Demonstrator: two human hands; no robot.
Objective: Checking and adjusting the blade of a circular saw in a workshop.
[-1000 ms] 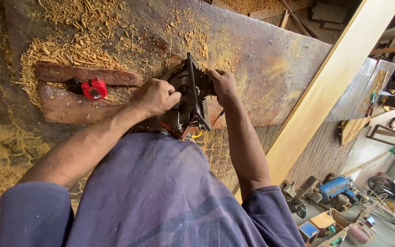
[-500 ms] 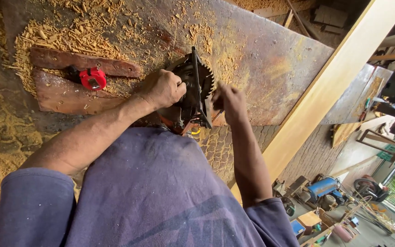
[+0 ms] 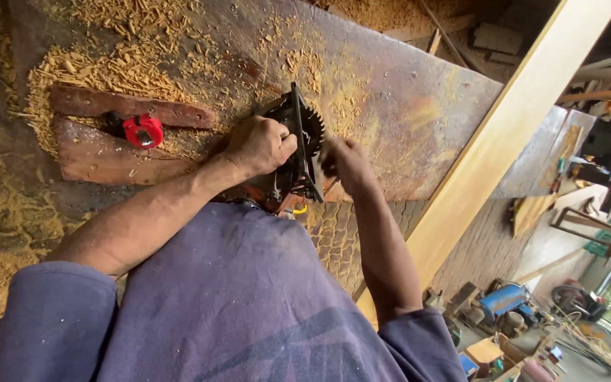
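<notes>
In the head view, the left hand [image 3: 257, 145] is closing around the dark body of a circular saw [image 3: 293, 157] and is gripping it from the left side. The saw is lying on its side near the front edge of the surface [image 3: 404, 106], about in the middle of that edge, and its toothed blade [image 3: 312, 127] is standing upright and exposed. The right hand [image 3: 344, 159] is sitting just beside the blade on the right; its fingers are curling toward the blade, but I cannot tell if they are holding something. The surface is looking rusty and is carrying much sawdust [image 3: 100, 67] toward its left side. There, two brown wooden pieces [image 3: 107, 148] are lying, and a red tape measure [image 3: 143, 131] is resting between them. A long pale plank [image 3: 503, 141] is leaning across the right edge of the surface.
</notes>
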